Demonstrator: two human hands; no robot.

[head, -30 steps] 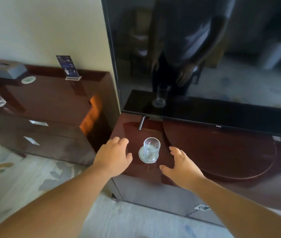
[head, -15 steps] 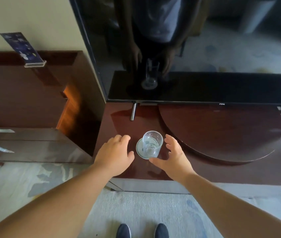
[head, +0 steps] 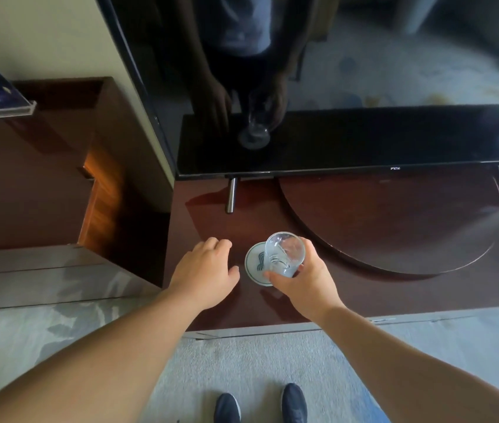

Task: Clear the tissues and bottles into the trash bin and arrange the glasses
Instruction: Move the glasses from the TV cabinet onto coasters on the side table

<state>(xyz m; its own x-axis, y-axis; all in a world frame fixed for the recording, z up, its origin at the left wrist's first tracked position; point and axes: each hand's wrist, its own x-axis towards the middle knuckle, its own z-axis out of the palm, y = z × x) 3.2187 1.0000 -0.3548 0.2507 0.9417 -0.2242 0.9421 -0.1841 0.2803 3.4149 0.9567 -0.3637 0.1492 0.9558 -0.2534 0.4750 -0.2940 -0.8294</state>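
On dark cabinet top [head: 364, 294], right hand [head: 303, 280] grips glass [head: 285, 254] over coaster [head: 254, 267]; left hand [head: 205, 273] relaxed.

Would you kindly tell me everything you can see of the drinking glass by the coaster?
The glass is a clear, plain-walled tumbler that looks empty. It leans, its round mouth turned up toward the camera. The right hand grips its lower wall, thumb on the near side, fingers round the far side. It is over the right edge of the round white coaster on the dark glossy cabinet top; whether its base touches the coaster cannot be told.
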